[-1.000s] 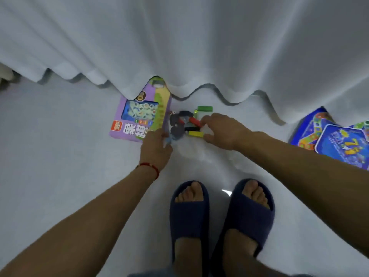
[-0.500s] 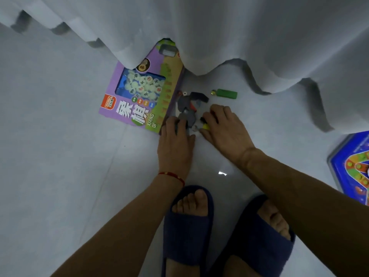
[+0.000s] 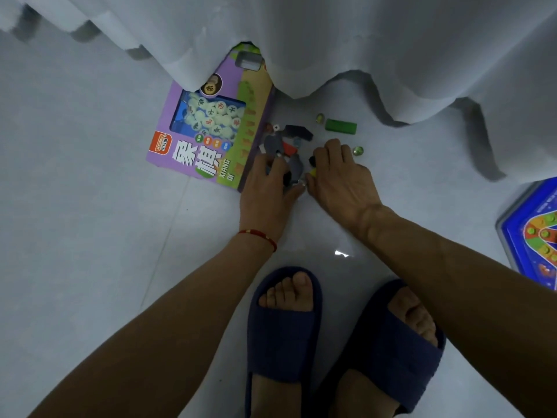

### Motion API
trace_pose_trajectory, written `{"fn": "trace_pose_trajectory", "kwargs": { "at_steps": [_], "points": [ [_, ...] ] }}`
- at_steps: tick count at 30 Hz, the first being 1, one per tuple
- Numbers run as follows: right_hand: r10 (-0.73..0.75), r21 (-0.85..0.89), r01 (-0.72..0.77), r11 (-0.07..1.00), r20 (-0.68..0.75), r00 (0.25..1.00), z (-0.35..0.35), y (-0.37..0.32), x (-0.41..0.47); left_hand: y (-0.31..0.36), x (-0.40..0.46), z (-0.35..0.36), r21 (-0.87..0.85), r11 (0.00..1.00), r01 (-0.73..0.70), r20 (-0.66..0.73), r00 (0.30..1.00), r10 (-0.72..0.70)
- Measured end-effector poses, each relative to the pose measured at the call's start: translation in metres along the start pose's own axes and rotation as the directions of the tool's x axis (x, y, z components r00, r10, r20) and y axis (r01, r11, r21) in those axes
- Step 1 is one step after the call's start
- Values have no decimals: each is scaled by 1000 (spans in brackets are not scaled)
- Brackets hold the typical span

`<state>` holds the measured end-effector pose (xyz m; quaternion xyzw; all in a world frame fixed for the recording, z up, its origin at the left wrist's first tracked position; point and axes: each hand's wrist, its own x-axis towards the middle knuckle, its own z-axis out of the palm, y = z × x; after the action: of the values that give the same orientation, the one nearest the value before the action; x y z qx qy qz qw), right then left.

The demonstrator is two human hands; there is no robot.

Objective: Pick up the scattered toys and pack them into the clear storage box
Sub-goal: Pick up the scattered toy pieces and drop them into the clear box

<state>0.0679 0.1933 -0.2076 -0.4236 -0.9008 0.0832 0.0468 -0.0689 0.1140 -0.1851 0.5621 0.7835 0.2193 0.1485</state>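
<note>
Hands meet low over a small pile of toy pieces (image 3: 284,149) on the floor, beside a purple chess box (image 3: 211,131). My left hand (image 3: 268,188) curls round grey pieces; my right hand (image 3: 337,179) pinches a yellow bit (image 3: 313,172). A green block (image 3: 340,126) and a marble (image 3: 358,151) lie just beyond. The storage box is out of view. I should cup both palms inward and scoop, so nothing rolls under the curtain (image 3: 331,40).
</note>
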Motion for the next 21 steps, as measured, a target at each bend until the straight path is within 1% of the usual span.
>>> {"fn": "trace_pose_trajectory", "kwargs": {
  "at_steps": [4,7,9,11,12,13,14,16,17,18,19,21],
  "points": [
    [30,59,-29,998,-21,999,0,-1,0,4,4,-2,32,999,41,21,999,-41],
    [13,94,-8,996,-52,999,-2,1,-3,4,5,-2,69,998,7,15,1000,-8],
    [-27,112,31,993,-38,999,-3,5,-6,5,2,-2,68,998,-3,-9,1000,3],
    [-25,177,31,984,-33,999,-7,8,-9,5,0,-2,61,998,-5,-30,1000,6],
    [26,260,-13,965,-49,998,-12,9,-11,4,0,-2,56,998,2,-39,999,0],
    [103,378,-69,923,-70,992,-19,11,-14,4,0,-3,48,999,17,-44,999,-15],
    [188,457,-127,880,-90,978,-26,14,-19,2,1,-4,40,999,28,-47,999,-26],
    [309,445,-216,869,-147,940,-36,21,-29,-1,2,-7,25,998,50,-64,997,-49],
    [325,407,-240,882,-155,933,-35,28,-35,-2,1,-10,7,997,79,-75,994,-79],
    [329,375,-261,890,-130,935,-33,35,-39,-1,-1,-14,-18,993,114,-91,989,-115],
    [302,320,-262,910,-82,950,-29,40,-42,2,-2,-18,-43,988,148,-109,982,-152],
    [212,218,-200,955,-31,977,-18,45,-45,8,-8,-27,-95,974,205,-124,968,-216]
  ]
}}
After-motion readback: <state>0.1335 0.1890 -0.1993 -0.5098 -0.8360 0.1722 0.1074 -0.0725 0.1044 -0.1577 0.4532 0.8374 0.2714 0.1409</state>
